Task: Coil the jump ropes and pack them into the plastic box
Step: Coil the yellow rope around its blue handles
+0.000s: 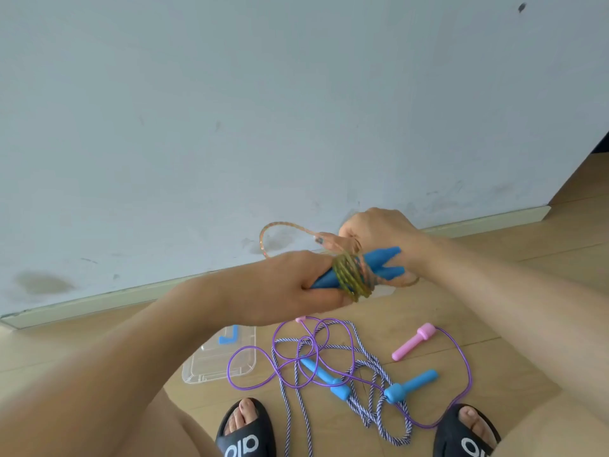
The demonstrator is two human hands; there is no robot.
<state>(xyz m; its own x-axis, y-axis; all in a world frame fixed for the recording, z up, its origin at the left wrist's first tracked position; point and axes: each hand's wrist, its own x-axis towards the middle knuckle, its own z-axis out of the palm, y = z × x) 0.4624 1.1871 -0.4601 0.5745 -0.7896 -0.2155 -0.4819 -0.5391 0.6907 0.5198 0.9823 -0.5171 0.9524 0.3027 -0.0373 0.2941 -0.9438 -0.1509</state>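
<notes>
1. Left hand (296, 285) closed in a fist around the lower ends of two blue handles (379, 263), held side by side above the floor.
2. A clear, glittery jump rope (351, 278) is wound in tight yellowish turns around the middle of those handles, just beside the left fist.
3. Right hand (379, 234) sits at the handles' tapered far ends, fingers curled and pinching a strand of the same rope; a free loop (273, 230) arcs up and to the left from it, in front of the wall (230, 110).
4. Below on the wooden floor (494, 291), a purple jump rope (290, 344) lies loose in overlapping loops. One pink handle (413, 341) lies to the right; the tip of the other (300, 319) shows just under the left hand.
5. A blue-and-white braided jump rope (372, 407) is tangled through the purple one, with two blue handles (412, 385) lying near the middle of the heap.
6. A clear plastic box piece (204, 367) with a blue latch (229, 336) lies flat on the floor left of the ropes, partly under the left forearm; a purple loop crosses its right edge. Whether it is box or lid cannot be told.
7. Two black slides (245, 433) at the bottom edge, either side of the rope heap.
</notes>
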